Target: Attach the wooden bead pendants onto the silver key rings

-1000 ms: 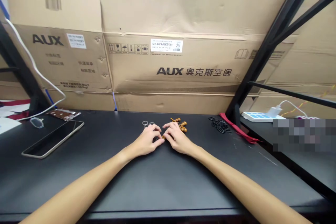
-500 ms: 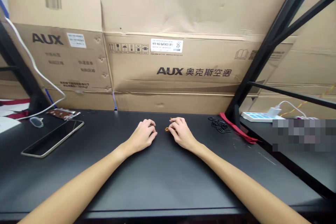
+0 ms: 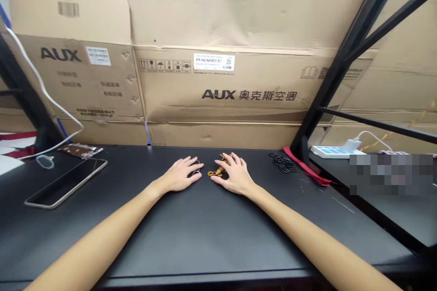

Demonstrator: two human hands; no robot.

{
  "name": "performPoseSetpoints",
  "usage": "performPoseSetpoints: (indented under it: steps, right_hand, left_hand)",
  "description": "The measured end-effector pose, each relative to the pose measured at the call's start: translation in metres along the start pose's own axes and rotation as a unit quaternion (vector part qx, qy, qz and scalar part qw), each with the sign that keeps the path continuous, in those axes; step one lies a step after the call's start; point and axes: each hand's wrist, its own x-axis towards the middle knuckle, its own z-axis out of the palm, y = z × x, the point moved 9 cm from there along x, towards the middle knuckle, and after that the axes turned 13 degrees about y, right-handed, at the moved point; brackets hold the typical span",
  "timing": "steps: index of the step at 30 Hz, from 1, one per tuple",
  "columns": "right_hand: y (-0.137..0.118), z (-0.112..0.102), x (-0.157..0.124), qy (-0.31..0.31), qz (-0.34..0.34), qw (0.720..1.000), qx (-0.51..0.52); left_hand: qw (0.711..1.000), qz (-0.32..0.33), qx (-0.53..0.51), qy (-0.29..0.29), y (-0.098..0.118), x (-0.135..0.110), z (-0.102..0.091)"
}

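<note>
My left hand (image 3: 180,174) rests low over the black tabletop (image 3: 201,227) with its fingers spread. Silvery metal rings (image 3: 195,173) lie under and beside those fingers, partly covered. My right hand (image 3: 235,174) is open too, thumb and fingers apart around several small golden-brown pieces (image 3: 220,171) on the table. The fingers hide part of these pieces, and I cannot make out what kind they are. A narrow gap separates the two hands.
A phone (image 3: 66,183) lies at left, near a brown packet (image 3: 80,150) and a white cable (image 3: 44,77). Black rings (image 3: 284,164) and a red strap (image 3: 305,168) lie at right by the black frame (image 3: 336,86). Cardboard boxes (image 3: 218,22) stand behind.
Both hands have opened from curled fingers to spread ones. The rings by my left hand and more of the golden-brown pieces by my right hand now show.
</note>
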Motion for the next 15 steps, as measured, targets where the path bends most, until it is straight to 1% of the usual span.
performPoseSetpoints:
  steps: [2,6,11,13,15]
  right_hand:
    - [0.004,0.005,-0.001,-0.022,0.009,1.0,0.002]
    - [0.009,0.009,0.0,-0.048,0.015,0.999,0.01]
    - [0.014,0.004,0.006,-0.047,0.008,0.999,-0.017]
    - [0.017,0.007,0.007,-0.065,0.019,0.997,-0.024]
    - [0.019,0.013,0.007,-0.097,0.03,0.995,-0.017]
  left_hand:
    - [1.0,0.011,-0.005,-0.005,-0.001,0.002,0.002]
    - [1.0,0.01,0.002,0.023,-0.007,0.005,-0.003]
    - [0.997,-0.02,0.039,0.063,-0.018,0.006,-0.01]
    - [0.998,-0.025,0.047,0.04,-0.019,0.007,-0.006]
    - [0.998,-0.028,0.047,-0.004,-0.019,0.007,0.001]
